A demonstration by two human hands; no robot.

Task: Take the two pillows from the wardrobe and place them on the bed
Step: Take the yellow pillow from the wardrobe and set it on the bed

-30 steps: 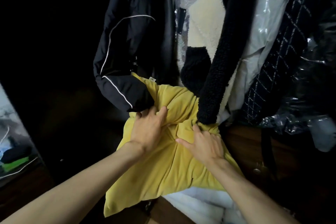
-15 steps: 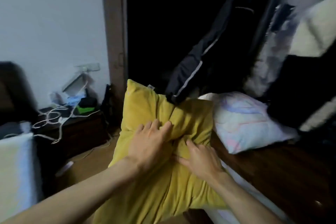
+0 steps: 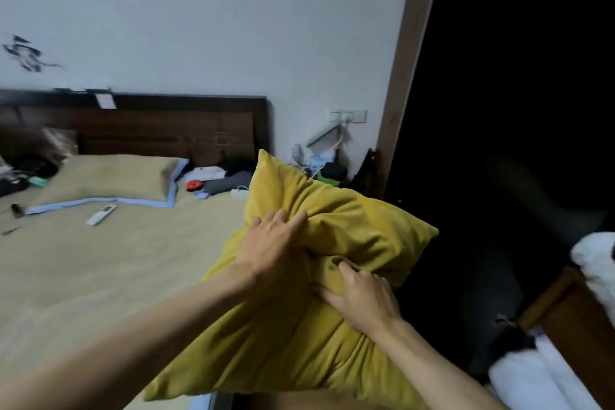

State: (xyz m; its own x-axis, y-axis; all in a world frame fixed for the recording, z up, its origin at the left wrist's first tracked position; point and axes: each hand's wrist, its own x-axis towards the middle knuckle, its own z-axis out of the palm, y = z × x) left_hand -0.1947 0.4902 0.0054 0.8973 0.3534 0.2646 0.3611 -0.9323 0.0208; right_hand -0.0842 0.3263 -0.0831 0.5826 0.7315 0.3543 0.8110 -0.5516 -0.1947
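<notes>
1. Yellow pillow point(image 3: 349, 243) is held in the air at centre frame, bunched at its middle
2. Left hand point(image 3: 273, 253) and right hand point(image 3: 361, 298) both clutch its fabric
3. Bed point(image 3: 83, 263) lies at nine o'clock; dark wardrobe point(image 3: 519, 110) at two o'clock

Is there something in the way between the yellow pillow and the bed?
Nothing visible. Both hands, left and right, hold the pillow at the bed's edge. The near mattress is bare; a remote lies further up.
</notes>
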